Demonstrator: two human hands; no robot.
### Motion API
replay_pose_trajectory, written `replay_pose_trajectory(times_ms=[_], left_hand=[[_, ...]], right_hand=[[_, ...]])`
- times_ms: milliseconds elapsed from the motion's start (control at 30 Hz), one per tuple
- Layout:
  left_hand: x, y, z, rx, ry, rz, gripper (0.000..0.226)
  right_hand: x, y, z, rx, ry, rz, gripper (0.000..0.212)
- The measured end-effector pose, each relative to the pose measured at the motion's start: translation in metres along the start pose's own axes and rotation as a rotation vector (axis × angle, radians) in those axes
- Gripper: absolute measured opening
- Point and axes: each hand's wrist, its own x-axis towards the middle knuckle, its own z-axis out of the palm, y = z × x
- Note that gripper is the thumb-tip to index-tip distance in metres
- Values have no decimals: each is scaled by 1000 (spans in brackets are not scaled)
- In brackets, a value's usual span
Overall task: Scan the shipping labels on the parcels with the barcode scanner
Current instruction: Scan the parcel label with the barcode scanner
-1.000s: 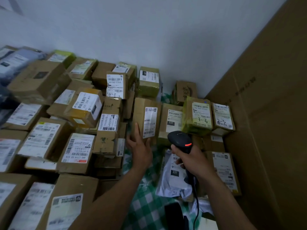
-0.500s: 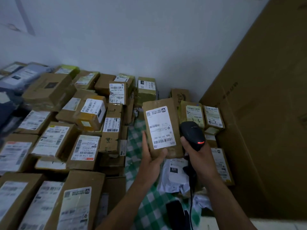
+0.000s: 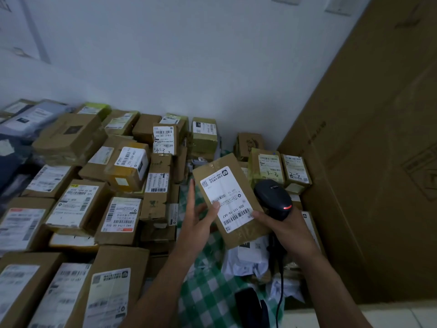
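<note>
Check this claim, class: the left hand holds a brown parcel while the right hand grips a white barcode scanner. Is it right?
No. The head view shows the barcode scanner in the right hand is black, not white; the left hand holds the brown parcel.

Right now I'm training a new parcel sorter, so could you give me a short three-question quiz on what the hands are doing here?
1. True or false: the scanner lies on the checked cloth.
2. Pick one: the small light on the scanner glows A green, B red, C blue.
3. Fill in: the left hand holds up a brown ___ with its label facing the camera.

Key
1. False: the right hand holds it, beside the label.
2. B.
3. parcel.
</note>
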Motion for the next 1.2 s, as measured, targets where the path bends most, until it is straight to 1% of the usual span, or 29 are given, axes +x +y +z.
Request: replay_pose_trajectory(times_ms=[67,133,167,233,333,533,733,833,967,1200], left_hand=[[5,5,-2,16,5,-3,91],[7,12,1,55,-3,29,91],[9,14,2,68,9,49,91],[18,18,2,103,57,92,90],[35,22,1,139,84,110,94],[71,31,2,227,117,179,97],[92,28,1,305,107,152,99],[94,26,3,336,97,149,99],[92,28,4,350,109,146,100],[95,27,4,401,82,178,98]], right_hand=[[0,-3,1,-35,26,-1,59],[2,-5,4,-114,115,-4,55],[2,-5,4,-135,154,-12,52],[2,-8,3,-144,180,-31,47],[-1,-14,1,-199,141,5,42],[-6,-23,0,-326,-19,87,38],[-10,-28,7,-343,-105,122,32],[-8,-28,7,-355,-124,137,32],[-7,-29,8,-360,-138,155,39],[-7,-31,9,-354,-159,152,42]])
